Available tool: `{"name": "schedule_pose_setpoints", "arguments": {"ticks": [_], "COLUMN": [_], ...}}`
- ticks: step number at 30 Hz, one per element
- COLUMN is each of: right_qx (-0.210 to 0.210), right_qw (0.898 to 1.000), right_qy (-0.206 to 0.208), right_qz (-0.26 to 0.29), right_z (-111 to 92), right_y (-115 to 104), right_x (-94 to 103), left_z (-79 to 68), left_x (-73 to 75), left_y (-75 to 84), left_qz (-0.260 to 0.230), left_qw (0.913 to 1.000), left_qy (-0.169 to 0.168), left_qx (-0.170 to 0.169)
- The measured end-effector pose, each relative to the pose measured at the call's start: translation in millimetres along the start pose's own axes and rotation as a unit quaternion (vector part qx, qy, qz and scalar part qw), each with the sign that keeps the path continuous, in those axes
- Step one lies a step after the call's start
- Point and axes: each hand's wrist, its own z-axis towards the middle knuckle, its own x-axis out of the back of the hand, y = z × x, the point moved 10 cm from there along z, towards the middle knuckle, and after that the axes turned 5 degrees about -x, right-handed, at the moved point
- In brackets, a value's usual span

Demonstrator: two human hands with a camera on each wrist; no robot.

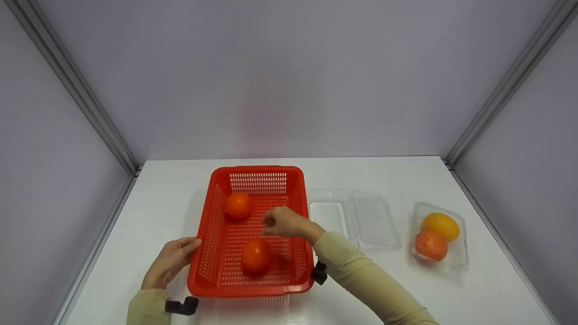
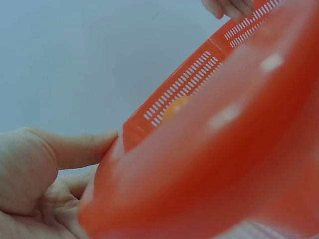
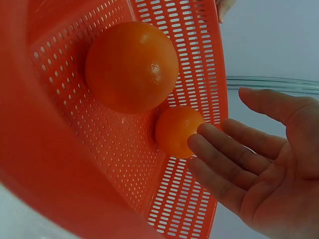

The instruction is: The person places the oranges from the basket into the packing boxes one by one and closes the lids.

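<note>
A red perforated plastic basket (image 1: 289, 289) stands on the white table. My left hand (image 1: 174, 259) pinches its left rim, thumb on top and fingers underneath, as the left wrist view shows. Two oranges lie inside: one orange (image 1: 238, 205) by the far left wall, the other orange (image 1: 256, 257) near the front. Over the middle of the basket hovers my right hand (image 1: 286, 222), between the two oranges in the head view. Its fingers (image 3: 224, 152) are loosely bent and hold nothing; in the right wrist view they overlap the smaller-looking orange (image 3: 177, 132).
Just right of the basket lies an opened clear plastic clamshell box (image 1: 377, 221). Farther right, another clear box (image 1: 461, 257) holds a yellow-orange fruit (image 1: 440, 226) and a reddish-orange fruit (image 1: 431, 246). Pale panels (image 1: 289, 90) enclose the table at the back and sides.
</note>
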Motion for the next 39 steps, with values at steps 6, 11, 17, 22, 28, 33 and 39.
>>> {"name": "schedule_pose_setpoints", "arguments": {"ticks": [6, 11, 17, 22, 28, 33, 39], "right_qx": [-0.013, -0.028, -0.05, -0.059, -0.063, -0.076, -0.101], "right_qw": [1.0, 0.999, 0.998, 0.997, 0.997, 0.994, 0.989], "right_qy": [-0.009, -0.003, -0.009, -0.011, -0.034, -0.072, -0.108], "right_qz": [0.018, 0.03, 0.037, 0.042, 0.023, 0.01, -0.006], "right_z": [10, 21, 29, 31, 34, 36, 38], "right_y": [1, 8, 15, 18, 21, 23, 28], "right_x": [-2.1, -3.3, -15.4, -22.8, -33.9, -46.7, -56.2], "left_z": [-0.1, 0.3, -0.2, -0.6, -0.4, -0.7, -2.0], "left_x": [-0.9, 0.2, 0.8, 2.3, 0.1, 0.1, 2.2], "left_y": [-0.7, 1.4, 0.6, -0.8, 2.2, 3.6, 2.6], "left_qz": [-0.006, 0.003, 0.014, 0.006, -0.007, -0.011, -0.01], "left_qw": [1.0, 1.0, 0.9999, 0.9999, 1.0, 0.9999, 0.9999], "left_qy": [-0.002, 0.002, 0.006, 0.012, 0.003, 0.001, 0.009], "left_qx": [0.003, -0.001, 0.003, 0.007, -0.004, -0.01, -0.004]}}
